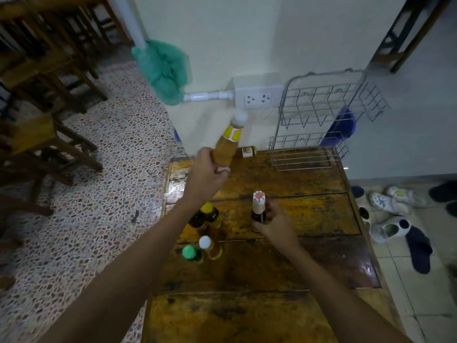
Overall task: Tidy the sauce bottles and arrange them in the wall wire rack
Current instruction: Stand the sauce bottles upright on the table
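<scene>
Wooden tabletop [309, 214]: I note left hand [206, 175] fingers closed around a raised, tilted orange sauce bottle [226, 147]; right hand [277, 225] fingers grip an upright dark bottle [259, 206].

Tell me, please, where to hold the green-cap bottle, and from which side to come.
Probably grip the green-cap bottle at the neck, just under the cap, coming from above. It stands upright with the white-cap bottle tight beside it, so its body is hard to reach, and the left arm crosses its left side.
</scene>
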`<state>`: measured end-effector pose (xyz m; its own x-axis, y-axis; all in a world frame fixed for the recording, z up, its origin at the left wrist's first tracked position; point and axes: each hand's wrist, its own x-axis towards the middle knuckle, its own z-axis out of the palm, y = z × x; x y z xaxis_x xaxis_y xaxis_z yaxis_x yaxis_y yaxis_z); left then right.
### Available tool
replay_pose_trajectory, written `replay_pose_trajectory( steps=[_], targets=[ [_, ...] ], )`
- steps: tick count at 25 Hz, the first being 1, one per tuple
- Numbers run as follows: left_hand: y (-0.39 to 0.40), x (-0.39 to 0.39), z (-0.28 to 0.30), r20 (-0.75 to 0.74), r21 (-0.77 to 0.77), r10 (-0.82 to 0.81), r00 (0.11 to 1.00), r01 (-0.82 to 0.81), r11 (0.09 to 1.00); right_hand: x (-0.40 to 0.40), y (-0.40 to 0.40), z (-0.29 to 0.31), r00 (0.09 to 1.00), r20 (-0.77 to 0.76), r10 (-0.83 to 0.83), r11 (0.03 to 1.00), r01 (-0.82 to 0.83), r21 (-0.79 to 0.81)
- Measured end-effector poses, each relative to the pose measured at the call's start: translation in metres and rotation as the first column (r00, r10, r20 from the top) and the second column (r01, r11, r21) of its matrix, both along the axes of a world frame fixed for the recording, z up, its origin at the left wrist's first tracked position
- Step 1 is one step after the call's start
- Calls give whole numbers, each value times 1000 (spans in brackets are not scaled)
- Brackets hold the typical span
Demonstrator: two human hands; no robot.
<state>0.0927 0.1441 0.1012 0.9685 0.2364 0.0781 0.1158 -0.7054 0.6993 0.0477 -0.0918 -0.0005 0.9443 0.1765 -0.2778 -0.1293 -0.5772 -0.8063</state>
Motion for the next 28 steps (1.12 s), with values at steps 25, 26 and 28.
replay_pose_trajectory(
  steps=[25, 26, 28],
  targets=[
    [-4, -301, -138, -133, -432, 275, 952, -306, 849, -168, 69, -19, 938, 187, 291, 956, -295, -9],
    [-4, -299, -140, -125, -426, 275, 953, -301, 853, -167, 69, -20, 941, 184, 283, 958, -287, -4],
    [-5, -298, -143, -119, -414, 286, 951, -310, 856, -167, 68, -21, 940, 180, 289, 956, -294, 4]
  ],
)
